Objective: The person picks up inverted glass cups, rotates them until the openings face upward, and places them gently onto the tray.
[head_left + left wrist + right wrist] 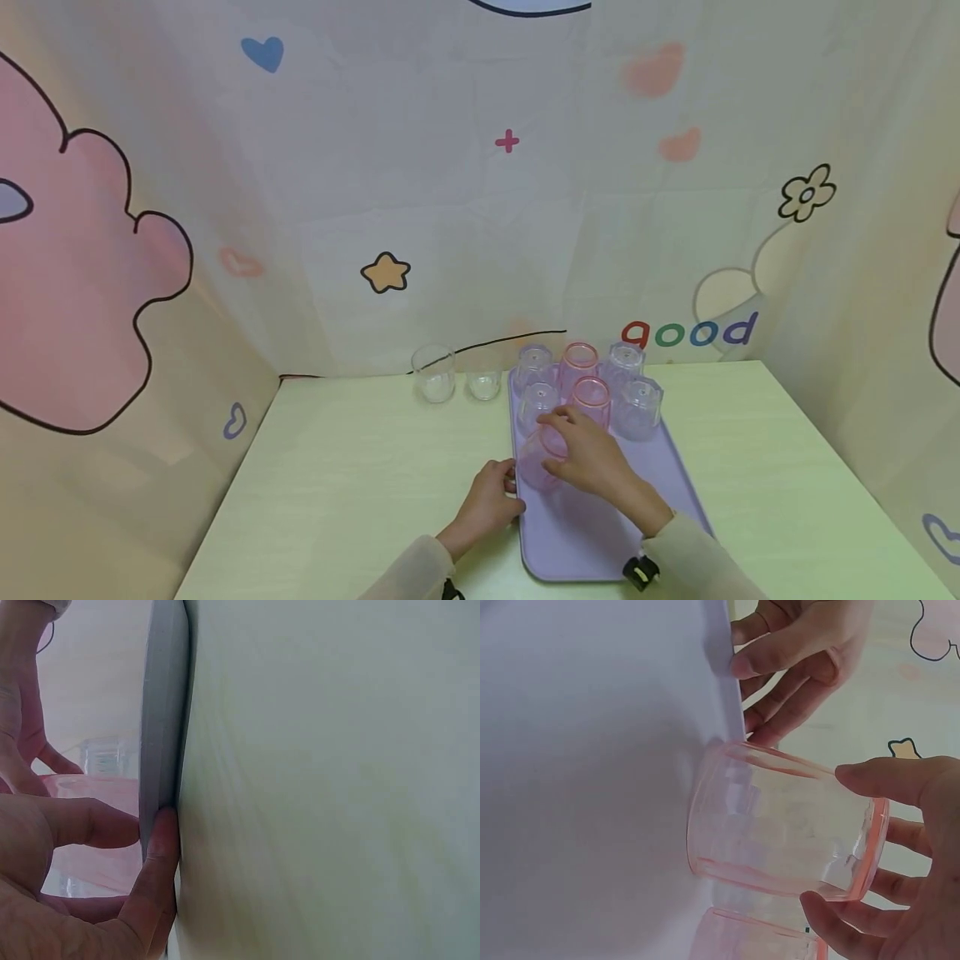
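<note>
A pink see-through cup [780, 825] stands upside down on the purple tray [592, 542], close to its left edge. My right hand [592, 454] holds this cup near its raised base, thumb on one side and fingers on the other, as the right wrist view shows. My left hand [487, 500] grips the tray's left rim beside the cup, its fingertips against the edge. Behind the held cup, another pink cup [592, 400] and a clear cup [538, 404] stand upside down.
More upturned cups fill the tray's far half, among them a clear cup [637, 408] at the right and a pink cup [580, 362] at the back. Left of the tray, a larger clear glass [435, 379] and a smaller glass [483, 385] stand on the table [360, 475] near the patterned curtain.
</note>
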A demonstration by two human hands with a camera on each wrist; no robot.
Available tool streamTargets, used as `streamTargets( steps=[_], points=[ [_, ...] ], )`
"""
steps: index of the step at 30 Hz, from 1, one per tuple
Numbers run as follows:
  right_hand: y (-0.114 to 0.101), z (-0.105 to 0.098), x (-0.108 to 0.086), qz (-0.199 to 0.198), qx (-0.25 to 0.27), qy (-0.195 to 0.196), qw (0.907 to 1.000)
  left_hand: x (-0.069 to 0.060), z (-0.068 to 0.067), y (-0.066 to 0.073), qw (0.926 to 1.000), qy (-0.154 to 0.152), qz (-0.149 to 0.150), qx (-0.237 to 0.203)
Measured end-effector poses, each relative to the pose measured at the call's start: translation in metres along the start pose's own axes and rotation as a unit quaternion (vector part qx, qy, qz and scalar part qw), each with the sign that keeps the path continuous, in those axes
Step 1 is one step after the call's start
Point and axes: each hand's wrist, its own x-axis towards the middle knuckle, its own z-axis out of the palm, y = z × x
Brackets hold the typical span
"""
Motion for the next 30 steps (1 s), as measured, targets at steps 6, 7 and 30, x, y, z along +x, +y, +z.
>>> streamTargets(
  steps=[6, 7, 30],
  points=[
    [-0.002, 0.008, 0.002, 0.000, -0.011, 0.004, 0.9999, 0.000, 0.001, 0.001, 0.9998, 0.001, 0.004, -0.021],
    [-0.002, 0.010, 0.002, -0.003, -0.011, 0.007, 0.9999, -0.001, 0.001, 0.001, 0.9997, 0.000, 0.002, -0.025],
    [-0.002, 0.011, -0.002, 0.012, -0.015, 0.063, 0.9978, 0.000, 0.000, 0.000, 0.9998, 0.007, 0.007, -0.015]
  ],
)
